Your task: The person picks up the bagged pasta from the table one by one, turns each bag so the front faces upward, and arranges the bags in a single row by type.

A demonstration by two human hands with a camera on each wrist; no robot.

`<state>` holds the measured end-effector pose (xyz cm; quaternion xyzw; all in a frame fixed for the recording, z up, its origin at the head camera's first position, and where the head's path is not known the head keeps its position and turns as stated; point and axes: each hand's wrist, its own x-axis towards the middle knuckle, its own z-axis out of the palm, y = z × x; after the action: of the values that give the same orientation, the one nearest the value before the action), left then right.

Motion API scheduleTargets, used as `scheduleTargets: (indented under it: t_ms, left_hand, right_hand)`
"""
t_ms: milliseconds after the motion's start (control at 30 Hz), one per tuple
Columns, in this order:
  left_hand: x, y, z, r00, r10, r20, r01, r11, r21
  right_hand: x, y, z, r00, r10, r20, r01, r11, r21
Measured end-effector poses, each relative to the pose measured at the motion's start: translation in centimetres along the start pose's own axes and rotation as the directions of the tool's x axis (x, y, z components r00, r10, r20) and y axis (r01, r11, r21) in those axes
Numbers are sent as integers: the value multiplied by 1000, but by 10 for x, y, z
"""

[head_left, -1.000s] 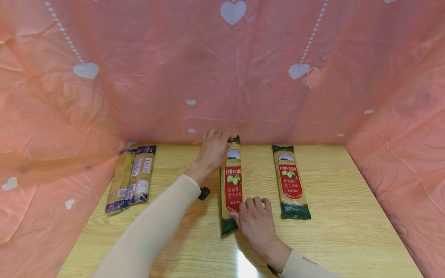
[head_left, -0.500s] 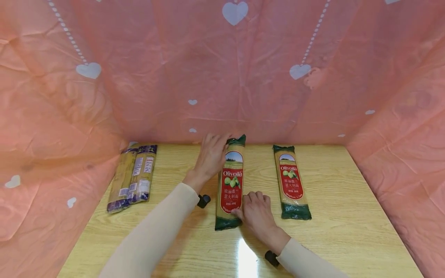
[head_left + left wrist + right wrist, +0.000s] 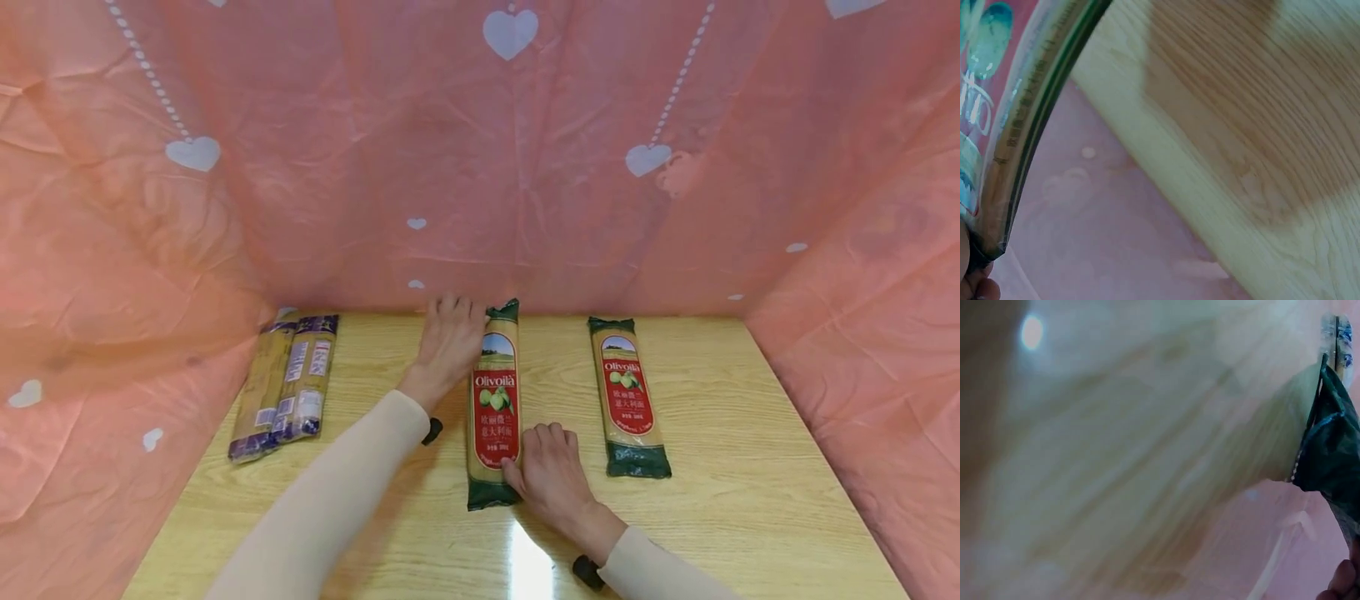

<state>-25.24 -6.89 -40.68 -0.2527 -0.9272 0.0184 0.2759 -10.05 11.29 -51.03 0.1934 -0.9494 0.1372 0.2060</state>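
In the head view, a spaghetti packet [image 3: 495, 400] with a red Olivoilà label and green ends lies lengthwise between my hands, label facing up. My left hand [image 3: 450, 346] grips its far end from the left. At the near right edge, my right hand [image 3: 553, 479] holds it with the thumb on the front. The left wrist view shows the packet's side [image 3: 1029, 119], with fingertips [image 3: 986, 289] curled at its dark end. Its green end [image 3: 1335, 437] appears in the right wrist view, above the right fingertips [image 3: 1342, 578].
A matching spaghetti packet [image 3: 628, 392] lies to the right on the wooden table [image 3: 735, 508]. At the left, two purple-ended pasta packets [image 3: 262, 392] lie side by side. A pink cloth [image 3: 517, 183] with white hearts rises behind the table and along both sides.
The packet first turned its label more squarely upward and swung its near end left, then shifted slightly nearer and narrowed again in view. Both hands stay on it.
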Motion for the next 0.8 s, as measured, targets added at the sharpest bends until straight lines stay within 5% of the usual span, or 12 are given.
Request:
scheduleTargets:
  t_ms: [300,533,800]
  left_hand:
    - [17,23,14,998,-4,65,2,1000,25]
    - [47,40,29,996,42,75,-45,998,46]
    - [80,56,44,987,-1,158,-10,998,64]
  right_hand:
    - [-7,20,-16,999,34,16,-34,999,-25]
    - [-2,40,-25,998,67,5,-67,997,-42]
    - [17,62,-28,987,147,68,-143,988,-62]
